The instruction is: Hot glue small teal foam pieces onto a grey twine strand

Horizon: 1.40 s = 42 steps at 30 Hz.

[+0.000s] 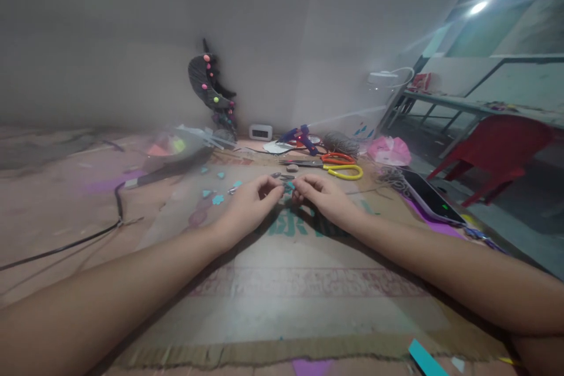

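My left hand (253, 202) and my right hand (324, 200) meet over the middle of the mat, fingers pinched. Between their fingertips is a small teal piece (289, 185), partly covered, its exact shape too small to tell. Left of my left hand lie several teal cut-outs, among them a flower-shaped one (218, 200). Just beyond my fingers are a small brownish lump (292, 168) and scissors (344, 173) with one yellow and one orange handle.
A blue glue gun (304, 138) with a red light stands behind the scissors, near a white digital clock (261, 132). A dark crescent ornament (205, 82) leans at the wall. Right are a phone (429, 195) and pink plastic bag (389, 150). A black cable (66, 246) crosses left.
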Motion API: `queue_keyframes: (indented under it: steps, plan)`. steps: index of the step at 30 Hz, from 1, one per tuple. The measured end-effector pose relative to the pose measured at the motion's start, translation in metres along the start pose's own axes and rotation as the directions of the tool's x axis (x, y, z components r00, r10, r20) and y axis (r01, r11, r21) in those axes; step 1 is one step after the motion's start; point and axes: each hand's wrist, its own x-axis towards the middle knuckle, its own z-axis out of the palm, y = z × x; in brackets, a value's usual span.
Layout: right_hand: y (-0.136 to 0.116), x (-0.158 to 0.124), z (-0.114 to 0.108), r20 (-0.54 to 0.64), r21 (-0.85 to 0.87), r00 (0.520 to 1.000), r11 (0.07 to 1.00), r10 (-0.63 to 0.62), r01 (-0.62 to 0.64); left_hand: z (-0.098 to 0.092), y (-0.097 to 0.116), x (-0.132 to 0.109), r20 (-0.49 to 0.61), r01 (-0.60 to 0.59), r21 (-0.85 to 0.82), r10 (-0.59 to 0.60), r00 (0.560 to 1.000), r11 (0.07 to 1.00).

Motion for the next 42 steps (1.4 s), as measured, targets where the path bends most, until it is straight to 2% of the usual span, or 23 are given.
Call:
queue_keyframes:
  steps: [5, 11, 15, 18, 20, 29, 37, 42]
  plan:
    - [-0.0051, 0.0003, 0.0014, -0.014, -0.124, 0.999, 0.991, 0.05, -0.051, -0.0004, -0.0029, 0.0006, -0.041, 0.009, 0.018, -0.009, 0.999, 1.0]
    - [-0.01, -0.0023, 0.0004, -0.021, -0.307, 0.999, 0.951, 0.025, -0.03, -0.0006, -0.0042, -0.0003, -0.047, 0.014, 0.006, -0.014, 0.999, 1.0]
    - [-0.0068, -0.0028, -0.0003, 0.014, -0.237, 1.0, 0.971, 0.026, -0.022, -0.0007, -0.0041, -0.0002, -0.053, 0.014, -0.001, -0.014, 0.998, 1.0]
    - [-0.004, -0.0022, -0.0005, -0.033, -0.106, 0.999, 0.994, -0.013, 0.009, -0.0005, -0.0028, 0.0002, -0.053, 0.011, -0.014, -0.011, 0.999, 1.0]
    - [-0.0032, -0.0017, -0.0006, -0.074, -0.077, 0.996, 0.996, -0.047, 0.042, -0.0006, -0.0012, 0.0004, -0.051, 0.012, -0.018, -0.013, 0.999, 1.0]
    - [-0.0035, -0.0002, -0.0012, -0.073, -0.196, 0.996, 0.98, -0.048, 0.033, 0.0008, -0.0016, 0.001, 0.005, -0.035, -0.003, 0.035, 0.999, 0.999]
    - [-0.007, 0.0007, -0.002, -0.079, -0.329, 0.992, 0.942, -0.095, 0.064, 0.0025, -0.0071, 0.0021, 0.05, 0.009, -0.108, -0.003, 0.999, 0.994]
    - [-0.006, 0.002, -0.001, -0.048, -0.347, 0.996, 0.936, -0.082, 0.06, 0.0018, -0.0052, 0.002, 0.064, 0.01, -0.047, -0.007, 0.998, 0.999]
